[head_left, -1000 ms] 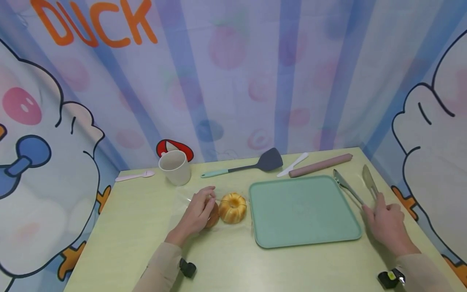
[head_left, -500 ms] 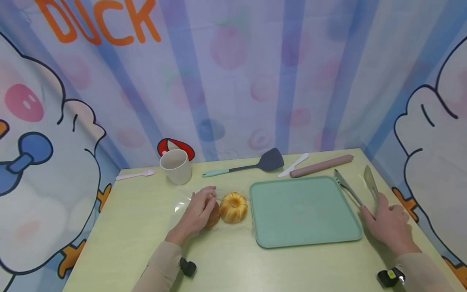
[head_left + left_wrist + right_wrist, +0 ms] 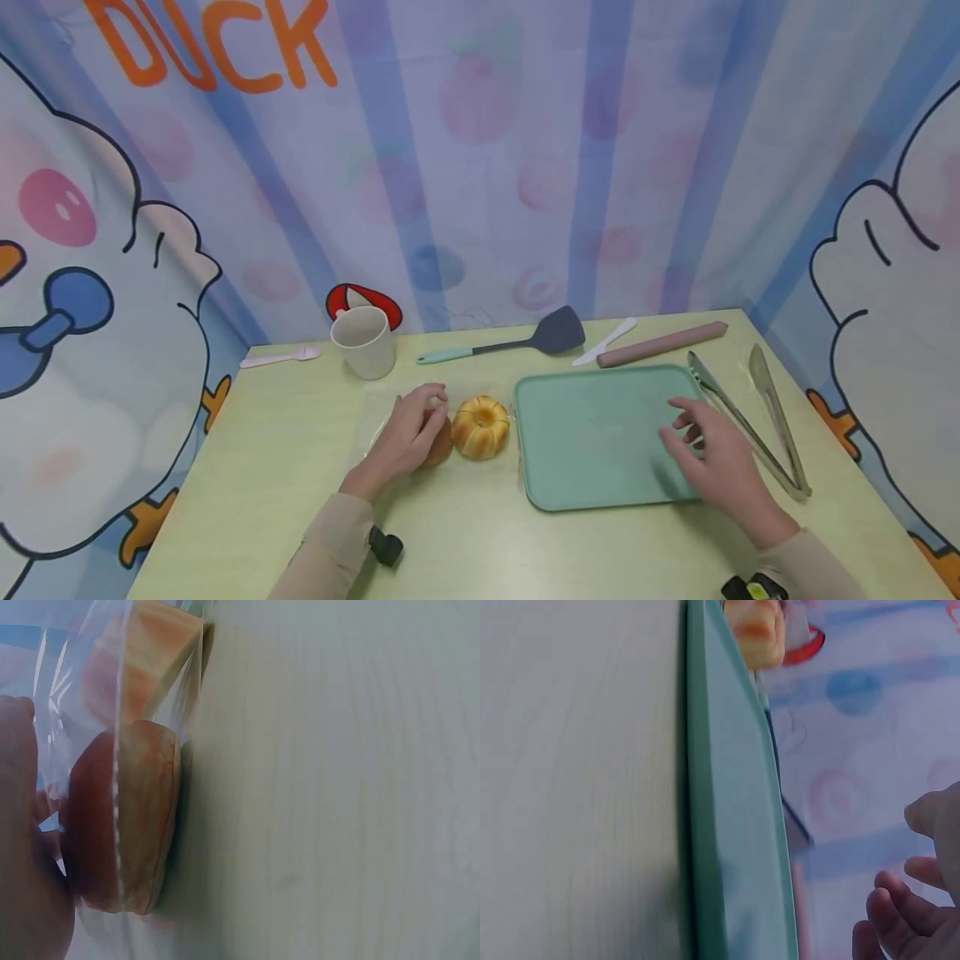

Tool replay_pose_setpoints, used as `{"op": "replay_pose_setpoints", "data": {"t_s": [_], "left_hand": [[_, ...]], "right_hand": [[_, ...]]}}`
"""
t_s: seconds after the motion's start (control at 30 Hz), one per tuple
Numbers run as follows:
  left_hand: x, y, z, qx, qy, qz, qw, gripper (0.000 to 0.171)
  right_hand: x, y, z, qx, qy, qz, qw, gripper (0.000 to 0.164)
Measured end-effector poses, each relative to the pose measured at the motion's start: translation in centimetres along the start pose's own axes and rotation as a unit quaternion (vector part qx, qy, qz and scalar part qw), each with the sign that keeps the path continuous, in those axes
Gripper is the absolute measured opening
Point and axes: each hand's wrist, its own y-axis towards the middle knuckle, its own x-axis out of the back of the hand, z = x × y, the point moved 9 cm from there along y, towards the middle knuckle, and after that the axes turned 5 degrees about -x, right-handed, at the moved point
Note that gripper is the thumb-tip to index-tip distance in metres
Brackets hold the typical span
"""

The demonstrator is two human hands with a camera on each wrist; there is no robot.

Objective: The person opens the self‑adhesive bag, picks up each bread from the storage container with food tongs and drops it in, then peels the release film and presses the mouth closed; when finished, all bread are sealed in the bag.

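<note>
My left hand [image 3: 401, 433] rests over a round brown bun [image 3: 440, 443] inside a clear plastic bag, its fingers relaxed and the bun partly hidden beneath it. The left wrist view shows the bun [image 3: 124, 817] behind the clear film with the hand [image 3: 30, 840] beside it. Beside the bun is a golden ring-shaped, fluted bread [image 3: 481, 427], in the bag too. My right hand [image 3: 716, 458] hovers over the right side of the green tray [image 3: 600, 442], fingers loosely bent and holding nothing. Metal tongs [image 3: 783, 450] lie spread on the table to its right.
Along the back edge lie a pink fork [image 3: 281, 358], a pale mug [image 3: 364, 343], a dark spatula [image 3: 555, 332] with a mint handle, a white plastic knife [image 3: 604, 342] and a mauve rolling pin [image 3: 662, 344]. A printed curtain [image 3: 480, 167] hangs behind the table.
My right hand has let go of the tongs and moved left over the tray, leaving the tongs on the table. My left hand has stayed on the bun.
</note>
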Motion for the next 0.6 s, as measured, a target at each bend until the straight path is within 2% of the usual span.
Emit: {"op": "replay_pose_setpoints", "data": {"t_s": [0.23,0.3,0.47,0.6], "left_hand": [[-0.1,0.3,0.1,0.003,0.007,0.011,0.9999,0.025],[0.0,0.7,0.0,0.003,0.011,0.014,0.9998,0.029],[0.3,2.1,-1.2,-0.020,0.005,0.024,0.9995,0.033],[0.0,3.2,-2.4,-0.039,0.005,0.051,0.9979,0.035]], "right_hand": [[-3.7,-0.2,3.8,0.013,0.080,0.069,0.994,0.033],[-4.8,-0.3,4.6,0.010,0.104,0.097,0.990,0.034],[-7.6,-0.6,6.4,0.001,0.142,0.170,0.975,0.037],[-9.5,-0.9,8.1,-0.003,0.164,0.214,0.963,0.039]]}}
